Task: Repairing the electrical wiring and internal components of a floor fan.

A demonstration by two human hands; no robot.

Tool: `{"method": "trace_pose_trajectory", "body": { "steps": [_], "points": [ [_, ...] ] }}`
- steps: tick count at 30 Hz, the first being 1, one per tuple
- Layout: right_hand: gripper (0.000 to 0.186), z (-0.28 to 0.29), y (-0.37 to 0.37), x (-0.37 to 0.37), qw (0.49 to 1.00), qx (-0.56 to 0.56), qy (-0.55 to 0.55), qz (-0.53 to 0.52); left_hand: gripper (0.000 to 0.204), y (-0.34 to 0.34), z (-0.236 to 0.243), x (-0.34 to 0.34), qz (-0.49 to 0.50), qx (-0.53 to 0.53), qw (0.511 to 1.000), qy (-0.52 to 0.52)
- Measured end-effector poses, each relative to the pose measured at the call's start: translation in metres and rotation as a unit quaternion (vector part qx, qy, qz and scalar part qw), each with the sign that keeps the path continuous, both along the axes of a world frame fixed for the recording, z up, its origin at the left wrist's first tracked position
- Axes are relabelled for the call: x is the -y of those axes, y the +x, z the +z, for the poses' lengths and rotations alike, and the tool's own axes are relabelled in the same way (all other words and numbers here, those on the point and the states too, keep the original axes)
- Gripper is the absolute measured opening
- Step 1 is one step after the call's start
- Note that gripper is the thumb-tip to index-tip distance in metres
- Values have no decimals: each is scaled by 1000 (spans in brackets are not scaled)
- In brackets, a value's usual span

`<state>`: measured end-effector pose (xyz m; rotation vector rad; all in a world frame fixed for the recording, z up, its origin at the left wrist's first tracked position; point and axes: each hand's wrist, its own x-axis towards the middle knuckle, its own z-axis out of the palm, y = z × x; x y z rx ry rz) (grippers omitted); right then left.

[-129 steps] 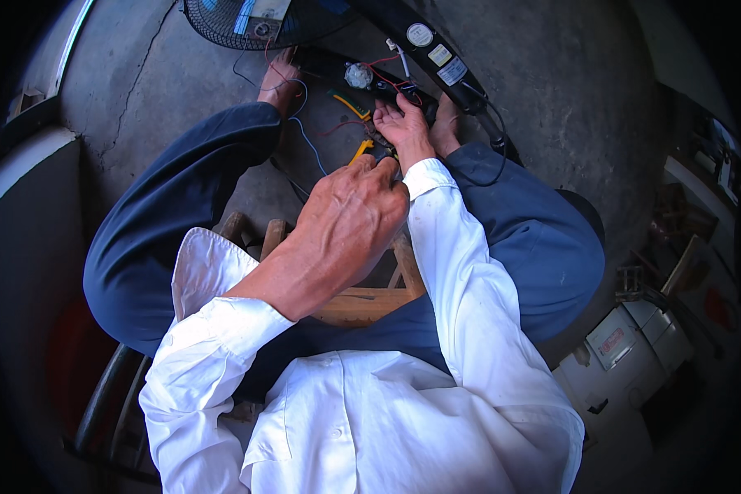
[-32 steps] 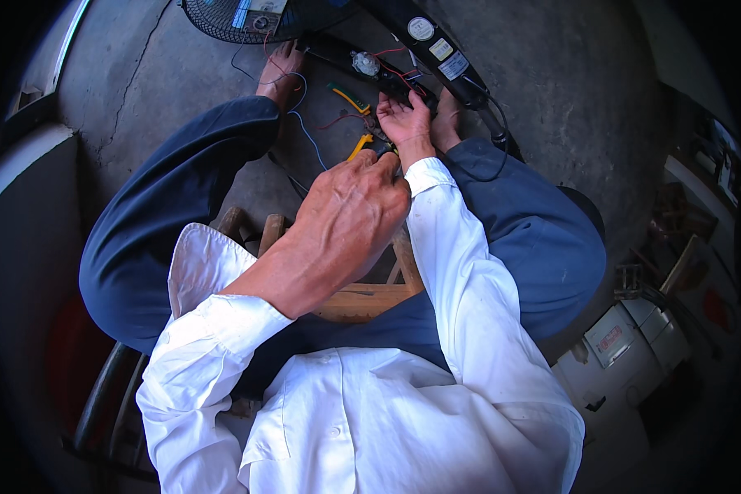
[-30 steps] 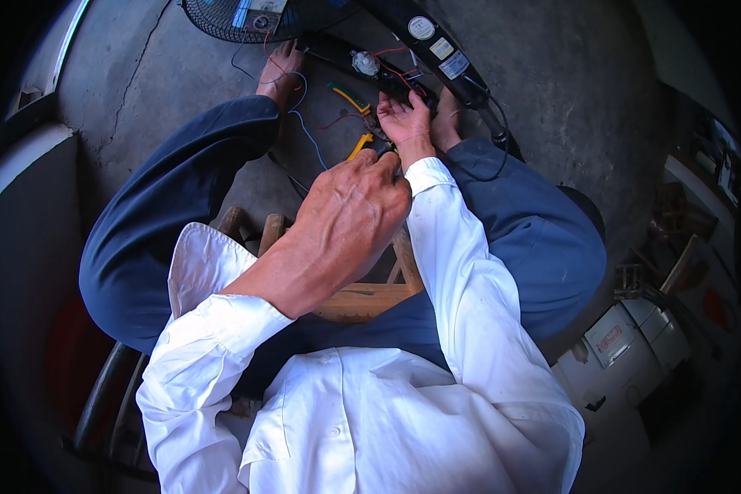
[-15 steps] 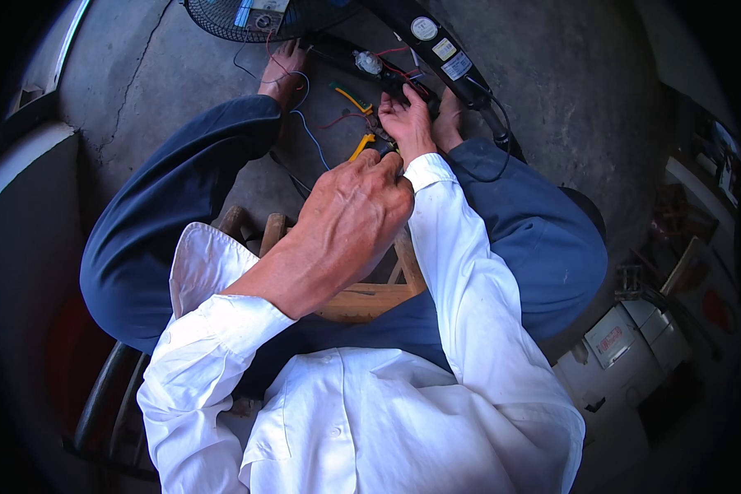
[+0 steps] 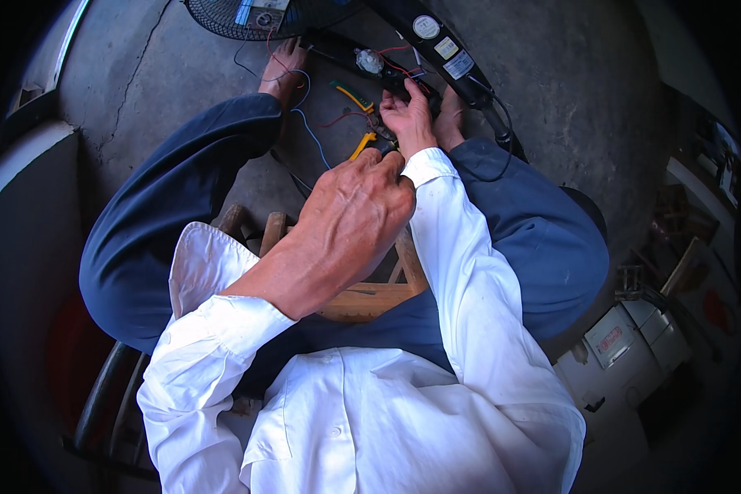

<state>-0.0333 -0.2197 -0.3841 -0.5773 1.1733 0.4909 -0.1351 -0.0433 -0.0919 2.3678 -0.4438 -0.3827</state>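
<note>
My left hand (image 5: 354, 206) is closed in the middle, back of the hand up; a dark tip shows past its fingers, and what it grips is hidden. Beyond it, my right hand (image 5: 408, 117) curls palm-up around the lower end of a long black fan housing (image 5: 337, 54). Set into that housing is a clear round part (image 5: 369, 61), with red wires beside it. Pliers with yellow-and-green handles (image 5: 352, 97) lie open on the floor just left of my right hand.
A fan's round grille (image 5: 222, 23) lies at the top, with a blue wire (image 5: 309, 128) trailing from it. The fan's black pole (image 5: 424, 41) slants down at right, a black cord hanging off it. A wooden stool (image 5: 366, 303) is between my legs. White boxes (image 5: 626, 337) stand lower right.
My right hand shifts very slightly, its fingers drawing closer in at the housing's end. The fan's pole moves a little to the right. My left hand stays in place.
</note>
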Motion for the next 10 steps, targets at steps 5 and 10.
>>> {"method": "trace_pose_trajectory", "body": {
  "steps": [5,10],
  "points": [
    [30,-5,-1,-4,1000,-4,-21,7,16,-2,-2,0,4,-3,1000,9],
    [29,-9,-1,-1,999,4,-42,32,17,-2,-3,0,2,3,1000,9]
  ]
}}
